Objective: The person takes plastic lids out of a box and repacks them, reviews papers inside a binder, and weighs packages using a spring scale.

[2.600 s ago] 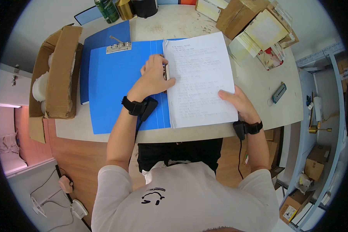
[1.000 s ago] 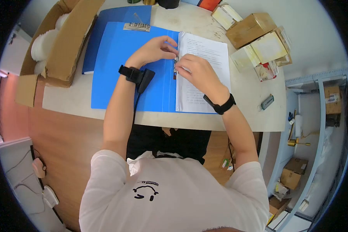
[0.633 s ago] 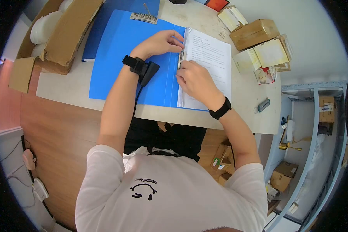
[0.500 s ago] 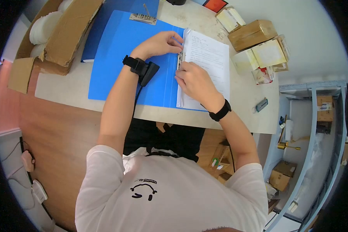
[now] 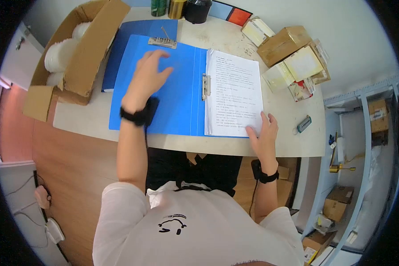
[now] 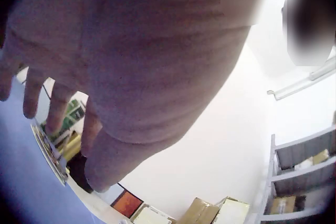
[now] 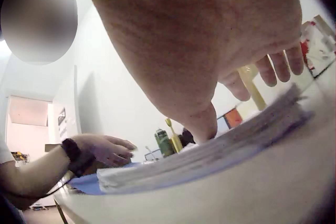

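A blue clip folder [image 5: 186, 106] lies spread on the table, with a stack of printed paper [image 5: 235, 93] on its right side. A metal lever clip [image 5: 206, 87] at the spine lies flat along the stack's left edge. A second metal clip [image 5: 163, 42] sits atop the left cover, its lever raised. Over that cover hovers my left hand [image 5: 147, 82], blurred, fingers extended and holding nothing. My right hand [image 5: 265, 138] is at the stack's lower right corner, thumb over the sheets, fingers loosely spread by the edge; the right wrist view shows the layered paper edge [image 7: 210, 163] below it.
Another blue folder [image 5: 115, 66] lies partly under the open one. A long cardboard box [image 5: 86, 53] with white rolls stands left. Small boxes [image 5: 283, 44] are piled at the back right, and a box cutter [image 5: 304, 124] lies at the right. Cans [image 5: 177, 9] stand behind.
Both hands have left the spine clip, which now shows uncovered. My left hand has moved left over the cover; my right hand has gone down to the stack's lower right corner.
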Action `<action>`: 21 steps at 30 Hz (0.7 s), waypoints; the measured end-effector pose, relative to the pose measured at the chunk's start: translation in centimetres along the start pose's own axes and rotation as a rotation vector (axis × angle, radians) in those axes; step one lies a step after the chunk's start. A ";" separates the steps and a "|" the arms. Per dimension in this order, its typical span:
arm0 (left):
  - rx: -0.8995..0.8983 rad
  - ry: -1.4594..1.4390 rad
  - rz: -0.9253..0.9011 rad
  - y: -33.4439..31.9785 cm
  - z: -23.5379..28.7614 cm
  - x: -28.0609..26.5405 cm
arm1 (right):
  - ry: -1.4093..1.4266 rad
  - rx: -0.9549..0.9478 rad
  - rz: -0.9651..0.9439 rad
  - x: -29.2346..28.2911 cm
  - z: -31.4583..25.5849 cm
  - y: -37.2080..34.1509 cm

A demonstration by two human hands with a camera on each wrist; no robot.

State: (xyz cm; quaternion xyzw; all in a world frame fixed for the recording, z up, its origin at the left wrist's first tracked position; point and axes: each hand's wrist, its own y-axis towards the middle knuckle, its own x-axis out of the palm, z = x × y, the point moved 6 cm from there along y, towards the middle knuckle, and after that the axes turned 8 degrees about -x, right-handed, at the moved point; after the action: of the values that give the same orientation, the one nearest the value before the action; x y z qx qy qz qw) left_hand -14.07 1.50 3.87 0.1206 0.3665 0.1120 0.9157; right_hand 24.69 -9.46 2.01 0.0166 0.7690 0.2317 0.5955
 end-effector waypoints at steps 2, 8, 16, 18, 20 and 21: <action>-0.068 0.173 0.073 -3.8 -0.7 -2.9 | 0.135 0.103 -0.048 1.5 2.1 -1.8; -0.329 0.501 0.176 -12.9 -2.0 -7.6 | 0.300 0.182 -0.025 1.1 2.1 -1.7; -0.210 -0.064 0.143 -12.8 8.5 -11.1 | 0.435 0.268 0.031 0.8 3.1 -2.0; -0.136 -0.386 0.064 -12.3 12.0 -10.1 | 0.413 0.258 0.071 0.8 2.8 -2.3; 0.054 -0.738 -0.217 -12.2 15.2 -7.8 | 0.412 0.259 0.092 0.8 2.4 -3.1; 0.190 -0.756 -0.413 -12.0 16.7 -6.0 | 0.419 0.268 0.091 0.8 2.3 -3.6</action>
State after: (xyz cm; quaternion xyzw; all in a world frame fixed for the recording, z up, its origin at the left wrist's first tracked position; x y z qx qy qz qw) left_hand -5.28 -13.97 15.84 0.1612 0.0311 -0.1596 0.9734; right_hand 27.50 -11.66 -0.56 0.0817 0.8981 0.1527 0.4043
